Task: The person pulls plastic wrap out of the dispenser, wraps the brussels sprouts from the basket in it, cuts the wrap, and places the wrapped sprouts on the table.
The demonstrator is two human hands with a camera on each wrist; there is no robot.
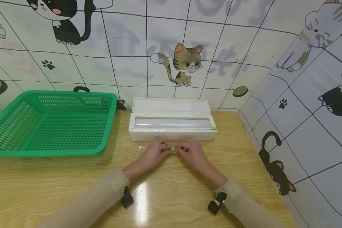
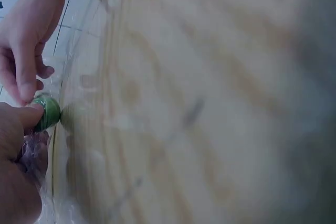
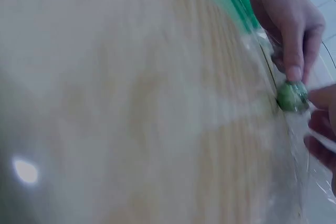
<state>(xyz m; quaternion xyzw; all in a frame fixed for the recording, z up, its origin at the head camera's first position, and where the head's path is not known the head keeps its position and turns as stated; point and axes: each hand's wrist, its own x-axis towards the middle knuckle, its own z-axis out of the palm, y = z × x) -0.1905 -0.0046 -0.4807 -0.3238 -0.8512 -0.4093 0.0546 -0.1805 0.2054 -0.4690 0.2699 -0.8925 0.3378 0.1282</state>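
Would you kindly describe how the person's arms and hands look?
The left sleeve and right sleeve are long and beige. The left black device and right black device sit at the cuffs, the right one bearing a small pale-yellow patch. The left hand and right hand wear no gloves.

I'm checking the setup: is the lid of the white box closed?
No, the lid is open behind the white box, leaving the roll inside visible.

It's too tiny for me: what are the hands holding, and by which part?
A small green thing, by opposite sides: left hand at its left, right hand at its right.
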